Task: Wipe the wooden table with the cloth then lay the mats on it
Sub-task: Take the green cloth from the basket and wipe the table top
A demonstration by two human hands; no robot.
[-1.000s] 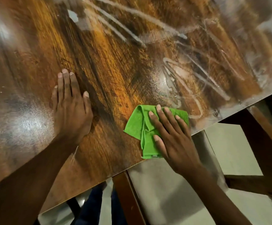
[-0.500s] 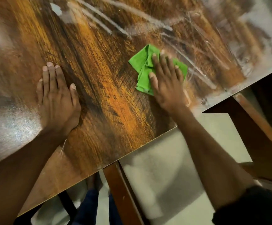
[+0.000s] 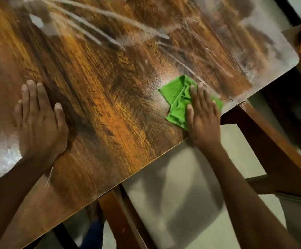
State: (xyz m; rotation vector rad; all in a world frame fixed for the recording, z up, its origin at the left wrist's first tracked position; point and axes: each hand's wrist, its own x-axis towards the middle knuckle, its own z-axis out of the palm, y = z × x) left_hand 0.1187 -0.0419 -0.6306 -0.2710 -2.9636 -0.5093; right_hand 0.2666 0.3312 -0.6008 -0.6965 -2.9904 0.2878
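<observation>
Wiping step | right hand (image 3: pixel 202 115) presses crumpled green cloth (image 3: pixel 177 103) flat-fingered, lower right of glossy wooden desk (image 3: pixel 110 90) | left hand (image 3: pixel 40 123) rests open, palm down, at left | next: streaks upper right likely need passes; no mats visible

The glossy brown wooden bench (image 3: pixel 110 97) runs past the top and left edges, its grain smeared by motion blur. Part of the crumpled green cloth (image 3: pixel 177 101) is hidden under the flat right hand (image 3: pixel 202 119). Both forearms are cut off by the lower edge. Dark shapes at the far right are too dim to identify
</observation>
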